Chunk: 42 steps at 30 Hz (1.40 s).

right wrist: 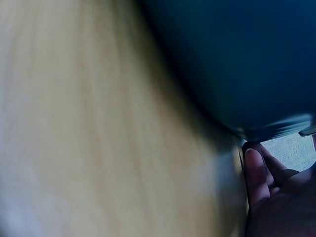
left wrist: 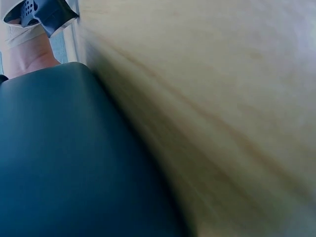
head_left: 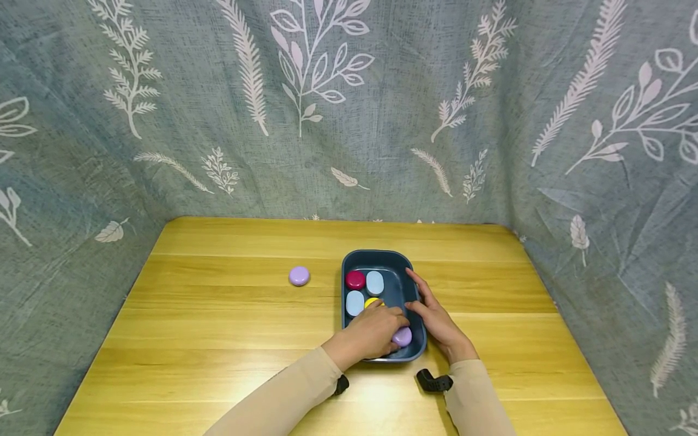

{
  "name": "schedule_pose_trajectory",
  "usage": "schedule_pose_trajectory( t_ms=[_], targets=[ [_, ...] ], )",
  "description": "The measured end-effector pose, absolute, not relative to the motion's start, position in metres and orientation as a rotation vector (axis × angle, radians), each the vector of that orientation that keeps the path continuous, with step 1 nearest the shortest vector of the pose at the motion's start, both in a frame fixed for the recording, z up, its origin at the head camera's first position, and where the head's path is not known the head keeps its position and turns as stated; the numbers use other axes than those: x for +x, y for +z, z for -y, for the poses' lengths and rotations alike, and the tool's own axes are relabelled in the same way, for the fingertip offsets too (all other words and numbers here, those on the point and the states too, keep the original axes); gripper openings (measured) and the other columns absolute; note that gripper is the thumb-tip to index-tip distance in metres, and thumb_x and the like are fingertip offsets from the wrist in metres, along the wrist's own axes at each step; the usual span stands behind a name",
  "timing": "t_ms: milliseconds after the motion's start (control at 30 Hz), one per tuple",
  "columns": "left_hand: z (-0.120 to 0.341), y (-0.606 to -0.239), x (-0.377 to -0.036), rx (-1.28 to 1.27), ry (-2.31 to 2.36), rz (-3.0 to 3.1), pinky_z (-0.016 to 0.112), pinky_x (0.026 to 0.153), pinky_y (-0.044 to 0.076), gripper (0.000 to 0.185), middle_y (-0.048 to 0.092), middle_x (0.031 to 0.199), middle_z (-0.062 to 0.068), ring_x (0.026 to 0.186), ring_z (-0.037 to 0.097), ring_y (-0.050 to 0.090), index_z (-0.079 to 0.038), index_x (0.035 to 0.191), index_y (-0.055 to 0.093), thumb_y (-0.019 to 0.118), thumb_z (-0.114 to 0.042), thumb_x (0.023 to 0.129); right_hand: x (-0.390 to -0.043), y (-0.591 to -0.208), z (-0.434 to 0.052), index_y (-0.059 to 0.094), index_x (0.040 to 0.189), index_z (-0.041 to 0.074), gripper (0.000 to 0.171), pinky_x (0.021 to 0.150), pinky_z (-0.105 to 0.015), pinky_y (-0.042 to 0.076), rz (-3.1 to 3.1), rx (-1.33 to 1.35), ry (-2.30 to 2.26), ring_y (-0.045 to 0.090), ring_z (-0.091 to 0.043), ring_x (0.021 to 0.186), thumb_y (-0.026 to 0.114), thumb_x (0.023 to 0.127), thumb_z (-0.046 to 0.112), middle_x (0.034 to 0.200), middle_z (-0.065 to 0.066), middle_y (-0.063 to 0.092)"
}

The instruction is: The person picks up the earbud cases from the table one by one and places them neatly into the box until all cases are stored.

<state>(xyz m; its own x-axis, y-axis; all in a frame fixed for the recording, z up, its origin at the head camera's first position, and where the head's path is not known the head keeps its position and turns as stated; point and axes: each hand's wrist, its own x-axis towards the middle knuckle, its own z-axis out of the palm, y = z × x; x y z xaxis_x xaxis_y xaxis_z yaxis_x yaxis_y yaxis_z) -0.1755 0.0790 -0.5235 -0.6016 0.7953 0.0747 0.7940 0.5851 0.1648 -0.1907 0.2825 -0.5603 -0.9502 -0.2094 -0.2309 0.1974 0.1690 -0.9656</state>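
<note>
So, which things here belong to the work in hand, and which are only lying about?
In the work:
- dark blue tray
- purple disc in the tray, under the left hand
- yellow disc, red disc, two pale blue discs
- right hand, resting on the tray's right rim

Lying about:
- purple disc on the table
- wooden table
- leaf-print cloth

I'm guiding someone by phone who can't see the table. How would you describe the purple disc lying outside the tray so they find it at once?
Start at the wooden table and find the dark blue tray near its middle. To the tray's left, alone on the bare wood, lies the purple disc. The other discs, including a second purple one, all sit inside the tray by the hands.
</note>
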Motion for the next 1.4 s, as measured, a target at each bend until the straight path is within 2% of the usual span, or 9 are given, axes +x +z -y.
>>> schedule_pose_trajectory(
  t_ms=[167, 400, 500, 667, 767, 933, 1100, 1400],
  targets=[
    [-0.079, -0.524, -0.175, 1.389, 0.298, -2.783, 0.049, 0.116, 0.043, 0.042, 0.071, 0.117, -0.005, 0.113, 0.012, 0.068, -0.019, 0.124, 0.074, 0.084, -0.034, 0.086, -0.19, -0.559, -0.282, 0.025, 0.16, 0.051, 0.074, 0.123, -0.05, 0.026, -2.132, -0.005, -1.852, 0.024, -0.031, 0.155, 0.052, 0.103, 0.011, 0.173, -0.007, 0.013],
    [-0.078, -0.523, -0.175, 1.387, 0.295, -2.787, 0.047, 0.115, 0.044, 0.044, 0.071, 0.118, -0.006, 0.113, 0.012, 0.068, -0.02, 0.125, 0.073, 0.084, -0.036, 0.085, -0.189, -0.559, -0.281, 0.024, 0.161, 0.049, 0.075, 0.123, -0.052, 0.024, -2.129, -0.008, -1.857, 0.022, -0.032, 0.156, 0.052, 0.103, 0.011, 0.174, -0.006, 0.01],
    [-0.078, -0.523, -0.175, 1.394, 0.288, -2.795, 0.044, 0.113, 0.045, 0.044, 0.07, 0.118, -0.007, 0.112, 0.01, 0.068, -0.021, 0.125, 0.073, 0.084, -0.038, 0.085, -0.189, -0.559, -0.281, 0.024, 0.161, 0.05, 0.074, 0.122, -0.047, 0.028, -2.134, -0.006, -1.848, 0.023, -0.031, 0.156, 0.053, 0.103, 0.013, 0.174, -0.006, 0.01],
    [-0.077, -0.523, -0.175, 1.387, 0.29, -2.803, 0.039, 0.11, 0.046, 0.045, 0.07, 0.121, -0.008, 0.111, 0.01, 0.067, -0.023, 0.127, 0.072, 0.083, -0.04, 0.086, -0.189, -0.558, -0.282, 0.024, 0.161, 0.05, 0.075, 0.112, -0.031, 0.037, -2.137, -0.019, -1.84, 0.025, -0.032, 0.154, 0.052, 0.103, 0.012, 0.174, -0.006, 0.011],
    [-0.076, -0.522, -0.175, 1.384, 0.299, -2.806, 0.036, 0.109, 0.046, 0.047, 0.07, 0.123, -0.007, 0.111, 0.01, 0.067, -0.023, 0.128, 0.071, 0.083, -0.04, 0.086, -0.189, -0.558, -0.281, 0.023, 0.161, 0.05, 0.075, 0.108, -0.027, 0.039, -2.133, -0.022, -1.844, 0.026, -0.032, 0.154, 0.052, 0.103, 0.012, 0.173, -0.006, 0.011],
    [-0.073, -0.52, -0.175, 1.397, 0.308, -2.82, 0.036, 0.106, 0.047, 0.048, 0.07, 0.123, -0.008, 0.111, 0.01, 0.067, -0.023, 0.128, 0.071, 0.083, -0.042, 0.086, -0.189, -0.558, -0.281, 0.024, 0.161, 0.051, 0.075, 0.113, -0.035, 0.037, -2.134, -0.006, -1.844, 0.025, -0.032, 0.155, 0.052, 0.103, 0.012, 0.174, -0.004, 0.008],
    [-0.072, -0.519, -0.175, 1.396, 0.301, -2.833, 0.038, 0.109, 0.047, 0.047, 0.07, 0.123, -0.009, 0.11, 0.01, 0.067, -0.024, 0.128, 0.072, 0.081, -0.045, 0.088, -0.19, -0.559, -0.282, 0.023, 0.161, 0.051, 0.075, 0.119, -0.044, 0.033, -2.131, -0.011, -1.846, 0.023, -0.032, 0.156, 0.051, 0.104, 0.011, 0.175, -0.004, 0.007],
    [-0.069, -0.512, -0.173, 1.384, 0.312, -2.841, 0.041, 0.113, 0.046, 0.045, 0.069, 0.122, -0.01, 0.111, 0.011, 0.065, -0.026, 0.129, 0.071, 0.077, -0.049, 0.09, -0.19, -0.559, -0.282, 0.023, 0.16, 0.052, 0.074, 0.12, -0.048, 0.031, -2.13, -0.017, -1.846, 0.022, -0.033, 0.156, 0.05, 0.104, 0.012, 0.175, -0.004, 0.006]
  ],
)
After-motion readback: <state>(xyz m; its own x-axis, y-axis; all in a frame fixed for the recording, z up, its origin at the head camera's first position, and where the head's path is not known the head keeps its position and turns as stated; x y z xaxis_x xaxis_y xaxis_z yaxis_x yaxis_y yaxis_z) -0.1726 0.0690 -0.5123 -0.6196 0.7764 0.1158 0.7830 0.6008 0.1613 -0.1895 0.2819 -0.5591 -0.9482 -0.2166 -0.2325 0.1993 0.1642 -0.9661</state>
